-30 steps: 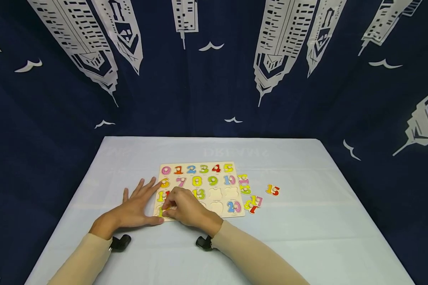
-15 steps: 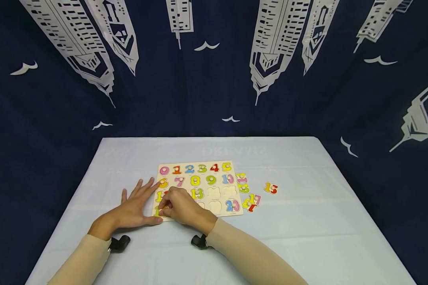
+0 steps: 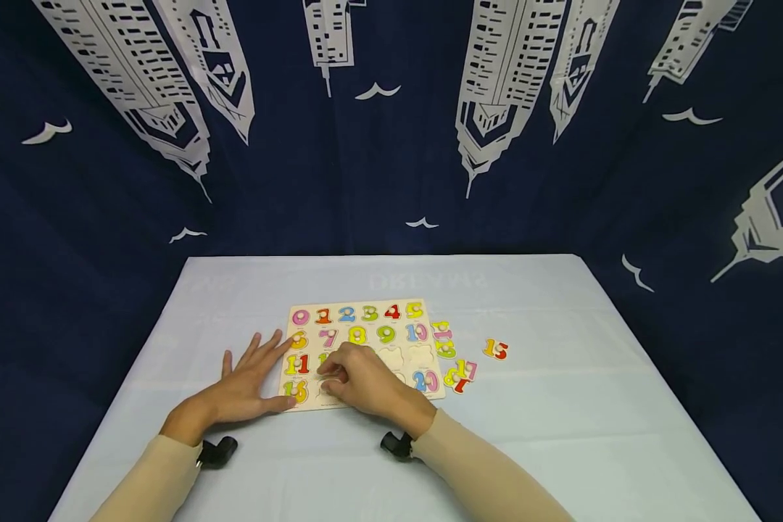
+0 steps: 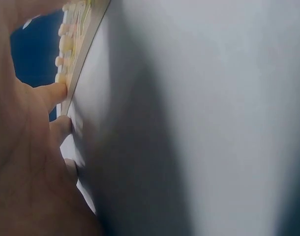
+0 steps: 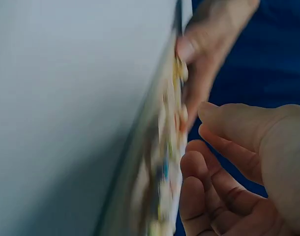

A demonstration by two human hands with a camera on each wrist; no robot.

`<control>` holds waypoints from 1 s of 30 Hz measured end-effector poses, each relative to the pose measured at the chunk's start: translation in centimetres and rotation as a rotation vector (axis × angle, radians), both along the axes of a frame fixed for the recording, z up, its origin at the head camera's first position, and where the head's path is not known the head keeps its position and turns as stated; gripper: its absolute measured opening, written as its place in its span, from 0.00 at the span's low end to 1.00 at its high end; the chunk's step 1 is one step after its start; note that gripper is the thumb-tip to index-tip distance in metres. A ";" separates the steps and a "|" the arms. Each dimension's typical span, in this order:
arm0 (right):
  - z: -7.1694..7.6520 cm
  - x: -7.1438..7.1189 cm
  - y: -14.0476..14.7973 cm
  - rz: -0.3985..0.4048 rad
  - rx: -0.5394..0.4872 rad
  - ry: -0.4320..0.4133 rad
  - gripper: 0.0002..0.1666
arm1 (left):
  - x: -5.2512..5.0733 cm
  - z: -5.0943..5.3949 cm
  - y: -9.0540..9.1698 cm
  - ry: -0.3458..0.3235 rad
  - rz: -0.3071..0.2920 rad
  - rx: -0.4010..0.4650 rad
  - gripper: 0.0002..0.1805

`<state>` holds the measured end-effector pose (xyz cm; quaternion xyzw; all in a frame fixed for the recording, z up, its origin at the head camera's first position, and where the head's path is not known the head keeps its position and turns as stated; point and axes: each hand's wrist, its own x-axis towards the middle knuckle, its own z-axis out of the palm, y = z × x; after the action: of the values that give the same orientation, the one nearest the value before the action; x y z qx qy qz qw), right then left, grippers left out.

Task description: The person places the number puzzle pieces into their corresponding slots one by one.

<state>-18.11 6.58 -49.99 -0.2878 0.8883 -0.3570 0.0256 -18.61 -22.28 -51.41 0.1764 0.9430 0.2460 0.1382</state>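
A wooden number puzzle board (image 3: 391, 356) lies on the white table, with colourful knobbed numbers in its upper rows. My left hand (image 3: 244, 384) has its fingers spread at the board's left edge; the index fingertip touches near the 6 and the thumb lies by the lower left corner. In that corner the green and yellow 16 (image 3: 295, 391) sits in its recess, below the 11 (image 3: 296, 364). Over the lower middle of the board hovers my right hand (image 3: 372, 377), fingers bent loosely, thumb apart and nothing between them in the right wrist view. It hides several recesses.
Loose number pieces (image 3: 460, 375) overlap just right of the board, with more pieces (image 3: 443, 339) against its right edge. A 15 piece (image 3: 496, 349) lies farther right by itself. Dark blue printed cloth (image 3: 391, 159) hangs behind the table.
My right hand has let go of the 16 piece in the lower left corner and moved right across the board. The left hand stays in place.
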 end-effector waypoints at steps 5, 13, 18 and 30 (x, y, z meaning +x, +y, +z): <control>0.4 0.2 5.8 -0.129 -0.045 0.055 0.09 | 0.1 -0.1 0.2 0.009 -0.004 -0.011 0.65; 0.3 -0.5 14.9 -0.446 0.040 0.023 0.11 | 0.0 0.1 0.1 0.005 -0.012 -0.014 0.65; -0.3 -0.9 17.3 -0.487 0.098 -0.026 0.12 | -0.1 0.3 0.0 -0.009 -0.008 -0.020 0.65; -1.3 -1.5 17.5 -0.503 0.096 -0.040 0.05 | 0.0 0.0 0.2 -0.015 -0.002 -0.033 0.65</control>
<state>-19.61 24.11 -51.27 -0.0490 0.9472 -0.3151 -0.0328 -18.59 -22.13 -51.45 0.1731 0.9458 0.2315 0.1481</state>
